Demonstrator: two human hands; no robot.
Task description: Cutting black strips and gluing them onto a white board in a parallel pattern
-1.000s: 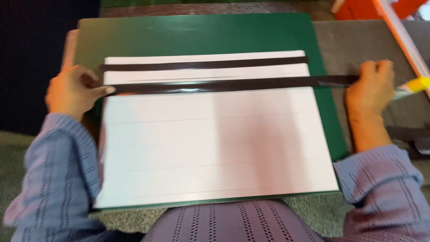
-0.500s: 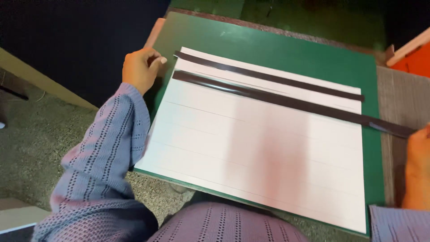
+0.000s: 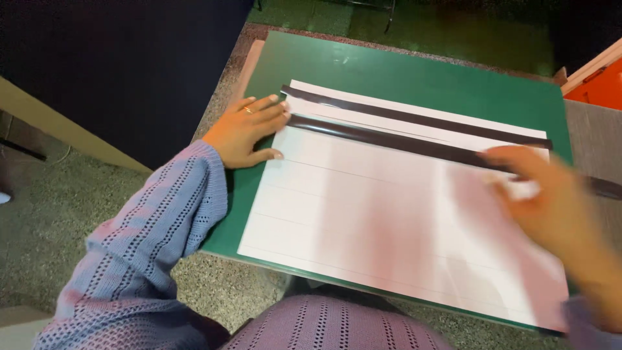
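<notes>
On the green cutting mat (image 3: 414, 71), the white sheet (image 3: 363, 214) is lying flat with two dark strips (image 3: 395, 139) crossing its top. You are pressing the nearer strip's left end with your left hand (image 3: 249, 129), fingers flat, nothing held. It looks thin, light and floppy; pinch it at an end. Your right hand (image 3: 551, 201) is blurring, its grip unreadable, and hiding the strip's right end.

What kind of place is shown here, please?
Probably a craft or hobby workspace: a green cutting mat carries a white sheet with dark strips, set over a speckled floor.
</notes>
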